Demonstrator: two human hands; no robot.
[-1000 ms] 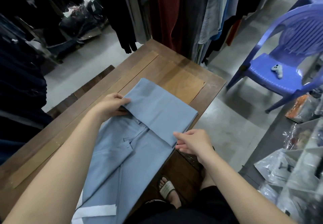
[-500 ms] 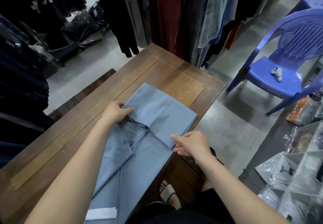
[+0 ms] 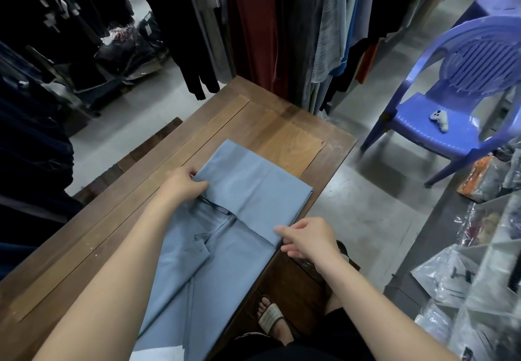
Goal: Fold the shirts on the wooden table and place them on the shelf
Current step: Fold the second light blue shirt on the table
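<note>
I am watching the light blue shirt [image 3: 253, 185], which is lying lengthwise on the table [image 3: 296, 123] with its far part doubled back toward me. Over the last second very little is changing. The folded flap is keeping about the same place on the wood, and most of the apparent shift is the head camera tipping. The left hand [image 3: 183, 184] is staying at the flap's left corner, but its fingers are now curling tighter round the cloth and pinching it, where a moment ago they were lying flatter on top. The right hand [image 3: 307, 238] is holding the right corner at the table's edge, forefinger stretched over the cloth and the other fingers tucked beneath. To my eye the fold is being squared and settled rather than started anew. The near length of the shirt is still trailing unfolded off the table toward me, so I am judging that at least one more fold is needed before anything goes to the shelf, which I cannot pick out from here.
</note>
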